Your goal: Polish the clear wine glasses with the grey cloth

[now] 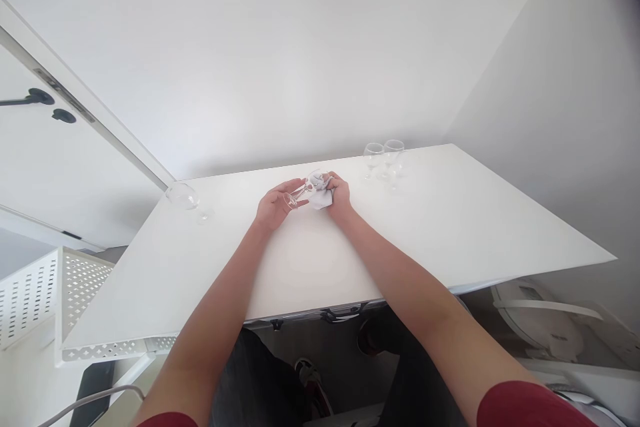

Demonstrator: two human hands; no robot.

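Above the middle of the white table, a small stemmed wine glass lies tilted between my two hands. Its foot end points left, and the fingers of my left hand are closed around the foot and stem. My right hand grips a crumpled white cloth pressed at the bowl. The cloth and fingers hide part of the bowl, so I cannot tell how far the cloth goes inside.
Stemmed glasses stand close together at the table's back right. Another clear glass is at the left edge. A white wall rises behind; a door with a black handle is at the left. White perforated racks sit below the left edge.
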